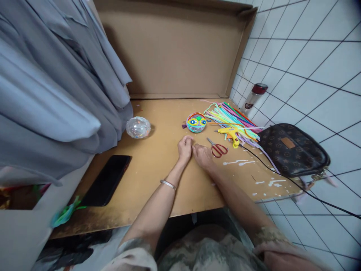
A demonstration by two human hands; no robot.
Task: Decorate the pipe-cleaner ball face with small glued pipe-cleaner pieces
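My left hand [185, 149] rests on the table with its fingers curled in. Close beside it lies my right hand [202, 155], also closed, its knuckles towards the far side. Nothing sticks out of either hand. Just beyond them sits a clear round ball [196, 123] decorated with coloured pipe cleaners and two blue eye shapes. Red-handled scissors [217, 148] lie right of my right hand, blades pointing away. Farther right is a yellow hot glue gun [229, 134], its nozzle pointing left. Another clear ball [138, 127] with small coloured specks stands at the left.
A bundle of pipe cleaners [229, 118] lies at the back right, near a red-capped bottle [254, 98] and a brown patterned bag [295, 150]. The glue gun's black cord [270, 167] runs right. A phone [108, 180] lies left, beside a grey curtain [64, 82]. Cardboard [175, 49] stands behind.
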